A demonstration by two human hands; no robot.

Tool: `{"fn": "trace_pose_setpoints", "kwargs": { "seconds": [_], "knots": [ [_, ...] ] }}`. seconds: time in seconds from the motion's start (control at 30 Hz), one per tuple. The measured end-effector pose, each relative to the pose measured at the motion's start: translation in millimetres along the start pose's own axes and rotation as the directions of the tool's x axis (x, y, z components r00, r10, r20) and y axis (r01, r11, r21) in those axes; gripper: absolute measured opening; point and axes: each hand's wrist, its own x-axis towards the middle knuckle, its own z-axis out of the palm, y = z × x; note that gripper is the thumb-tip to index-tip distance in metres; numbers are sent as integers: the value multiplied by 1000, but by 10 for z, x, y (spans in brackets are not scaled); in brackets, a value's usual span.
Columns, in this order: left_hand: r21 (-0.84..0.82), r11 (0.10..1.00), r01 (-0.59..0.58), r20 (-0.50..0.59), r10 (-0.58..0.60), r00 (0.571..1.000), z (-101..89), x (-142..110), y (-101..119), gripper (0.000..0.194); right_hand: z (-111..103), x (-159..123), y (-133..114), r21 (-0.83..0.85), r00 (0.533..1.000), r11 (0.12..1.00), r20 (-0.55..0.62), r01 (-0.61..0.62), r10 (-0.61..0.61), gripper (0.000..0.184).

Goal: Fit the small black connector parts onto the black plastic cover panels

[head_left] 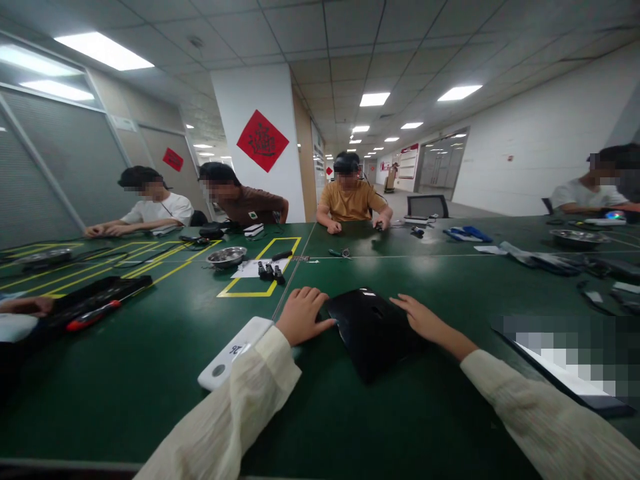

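A glossy black curved panel with a small dark slot lies on the green table in front of me. My left hand rests at its left side, fingers spread over the tabletop, with the thumb reaching to the panel's left edge. On the opposite side, my right hand has its index finger stretched out by the far right corner. The lower fingers of that hand are partly hidden. Under my left forearm sits a white device marked 26.
At left are a black tray and a red-handled screwdriver. Farther off are a metal bowl, black parts on white paper, and pliers. A tablet-like slab lies right. Several people sit around the table.
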Motion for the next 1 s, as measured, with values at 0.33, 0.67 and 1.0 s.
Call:
{"fn": "trace_pose_setpoints", "kwargs": {
  "seconds": [0.33,0.67,1.0],
  "knots": [
    [-263,949,174,433,-45,900,82,-115,-394,100,-36,14,-398,42,960,997,-275,64,-50,43],
    [-312,936,162,375,-36,926,19,-91,-373,86,-131,-35,-664,-147,929,986,-348,81,-128,44],
    [-624,775,-95,-61,72,995,217,-35,84,93,-285,-41,-1323,-301,786,766,-78,568,-613,47]
  ]
}}
